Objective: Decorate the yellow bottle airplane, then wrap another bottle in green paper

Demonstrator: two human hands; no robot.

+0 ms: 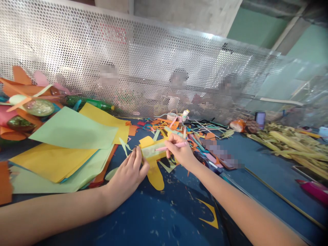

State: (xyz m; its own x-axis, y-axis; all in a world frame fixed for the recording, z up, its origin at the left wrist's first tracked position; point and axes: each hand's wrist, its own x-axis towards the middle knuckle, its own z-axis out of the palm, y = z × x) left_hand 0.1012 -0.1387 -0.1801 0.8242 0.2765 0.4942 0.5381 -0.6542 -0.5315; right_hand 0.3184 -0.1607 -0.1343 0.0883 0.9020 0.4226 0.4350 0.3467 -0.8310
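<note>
A yellow paper cutout (155, 171) lies on the blue table (159, 218), with a pale green strip (152, 150) across its upper part. My left hand (128, 177) presses its fingers down on the left end of that strip and the cutout. My right hand (180, 150) is closed around a pink pen (171, 147), whose tip rests on the green strip. Both forearms reach in from the near edge.
A stack of green, yellow and orange paper sheets (69, 147) lies at left, paper flowers and bottles (33, 106) behind it. Paper scraps (184, 130) pile beyond my hands. Dried stalks (294, 143) lie at right. A perforated metal screen (153, 65) stands along the back; people sit behind it.
</note>
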